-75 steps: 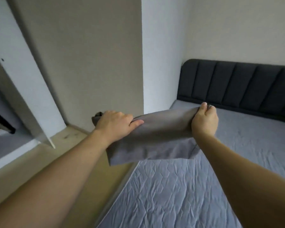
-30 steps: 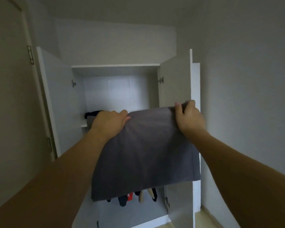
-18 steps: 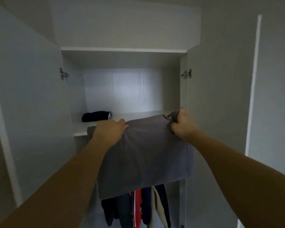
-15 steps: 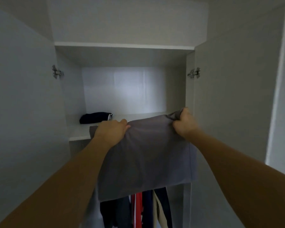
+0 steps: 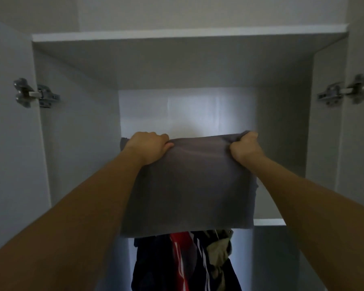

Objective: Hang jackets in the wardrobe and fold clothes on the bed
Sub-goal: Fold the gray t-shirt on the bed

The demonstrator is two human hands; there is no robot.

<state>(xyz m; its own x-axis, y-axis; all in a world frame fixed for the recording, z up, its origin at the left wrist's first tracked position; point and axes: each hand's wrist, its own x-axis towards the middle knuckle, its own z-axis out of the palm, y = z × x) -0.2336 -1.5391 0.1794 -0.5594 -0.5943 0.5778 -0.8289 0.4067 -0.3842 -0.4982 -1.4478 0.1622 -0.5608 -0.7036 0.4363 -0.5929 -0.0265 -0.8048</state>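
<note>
Left hand [image 5: 148,147] and right hand [image 5: 245,149] both grasp the folded grey cloth [image 5: 189,185], above the hanging jackets [image 5: 187,259].

Hands: two are seen, the left hand [image 5: 148,147] and the right hand [image 5: 245,149], each curled round the top edge of one cloth.
Folded grey cloth [image 5: 189,185]: one is counted, held up between both hands.
Wardrobe [image 5: 177,66]: one is seen, open.
Doors: two are counted, the left door [image 5: 8,154] and the right door [image 5: 359,143], both swung open.
Hinges: two are counted, the left hinge [image 5: 35,95] and the right hinge [image 5: 343,92].
Shelf [image 5: 269,222]: one front edge is seen below the cloth.
Hanging garments [image 5: 185,259]: several are seen under the shelf; an exact count cannot be told, as they overlap.
</note>
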